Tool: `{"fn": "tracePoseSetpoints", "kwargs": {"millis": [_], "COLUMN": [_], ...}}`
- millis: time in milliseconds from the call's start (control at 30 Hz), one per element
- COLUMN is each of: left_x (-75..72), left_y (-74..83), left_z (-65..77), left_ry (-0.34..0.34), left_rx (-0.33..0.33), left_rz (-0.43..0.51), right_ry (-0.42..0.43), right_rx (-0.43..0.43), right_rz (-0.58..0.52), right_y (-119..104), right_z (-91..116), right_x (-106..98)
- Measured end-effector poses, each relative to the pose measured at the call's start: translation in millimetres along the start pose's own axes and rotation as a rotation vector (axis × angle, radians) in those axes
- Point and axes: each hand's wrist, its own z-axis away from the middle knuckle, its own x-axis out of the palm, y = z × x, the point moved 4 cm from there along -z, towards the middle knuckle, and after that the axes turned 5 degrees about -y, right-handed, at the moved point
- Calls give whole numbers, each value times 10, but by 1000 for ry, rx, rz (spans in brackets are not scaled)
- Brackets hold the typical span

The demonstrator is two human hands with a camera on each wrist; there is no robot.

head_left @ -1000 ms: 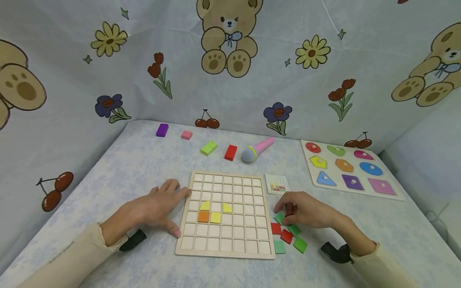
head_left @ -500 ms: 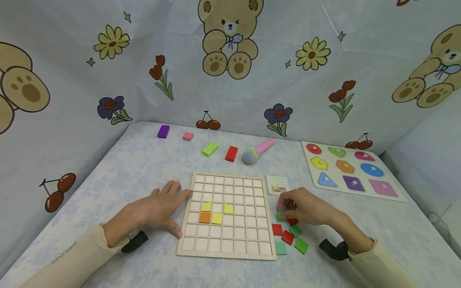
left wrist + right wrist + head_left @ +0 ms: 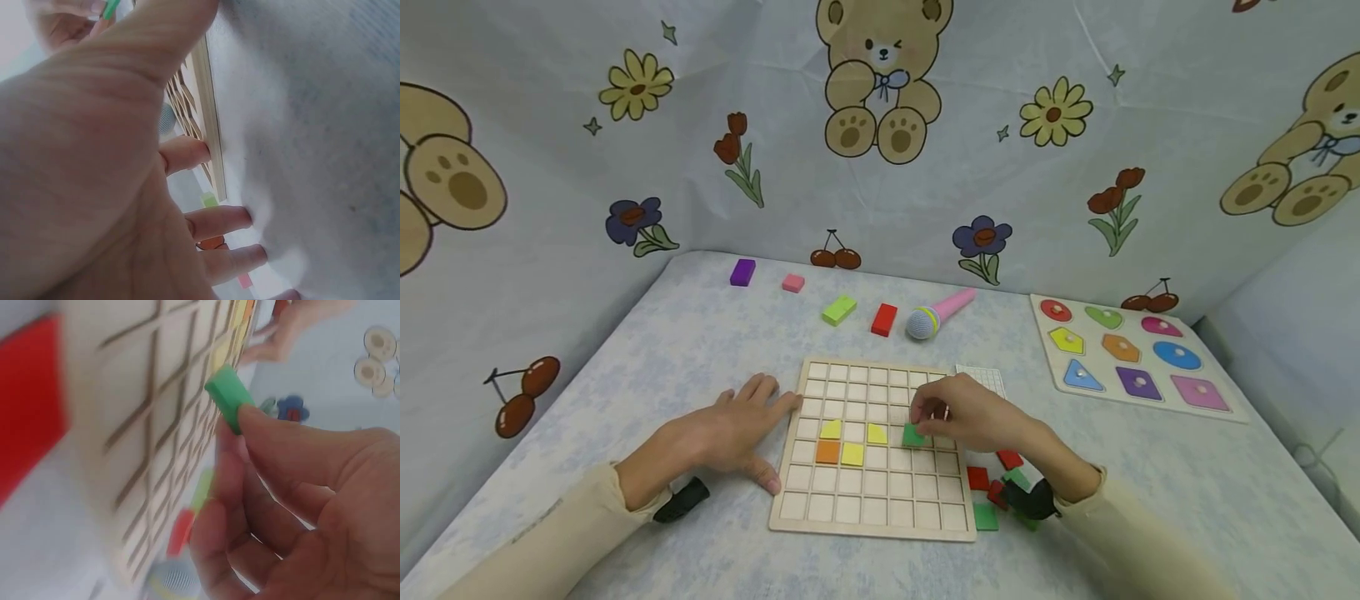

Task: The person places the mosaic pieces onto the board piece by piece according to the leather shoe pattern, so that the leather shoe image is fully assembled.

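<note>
My right hand (image 3: 970,412) pinches a green square tile (image 3: 913,435) between thumb and fingertips, close over the right half of a wooden grid board (image 3: 872,507). In the right wrist view the green tile (image 3: 230,394) is tilted, its edge toward the grid. On the board sit an orange square tile (image 3: 827,452), a yellow square tile (image 3: 852,454) and two yellow tiles (image 3: 877,434) with a shaped corner. Spread at the board's left edge, my left hand (image 3: 722,442) touches the frame with thumb and index finger; its other fingertips (image 3: 234,217) rest on the table.
Loose red (image 3: 977,477) and green tiles (image 3: 986,517) lie right of the board, partly under my right wrist. A pattern card (image 3: 982,377) is half hidden behind that hand. Farther back are a toy microphone (image 3: 922,322), several small blocks (image 3: 838,310) and a knobbed shape puzzle (image 3: 1093,354).
My right hand has picked the green tile from the loose pile and carried it left over the grid board. The left hand stays at the board's edge.
</note>
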Motion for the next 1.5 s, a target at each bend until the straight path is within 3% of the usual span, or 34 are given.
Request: {"fn": "tracePoseSetpoints", "kwargs": {"millis": [467, 667, 800, 1100, 1367, 1500], "left_x": [-1, -6, 6, 0, 13, 2], "left_y": [12, 7, 9, -5, 3, 4], "left_z": [-21, -23, -29, -16, -12, -18], "left_ry": [-1, 10, 11, 10, 18, 21], "left_rx": [-8, -2, 6, -7, 0, -5], "left_rz": [-22, -20, -21, -18, -9, -16], "right_ry": [-47, -53, -66, -21, -51, -31], "right_rx": [-142, -126, -73, -63, -149, -173], "right_rz": [-34, 4, 80, 277, 518, 497], "right_y": [-507, -651, -714, -837, -924, -891], "right_z": [-435, -529, -519, -492, -275, -105], "right_x": [282, 440, 533, 617, 660, 656]}}
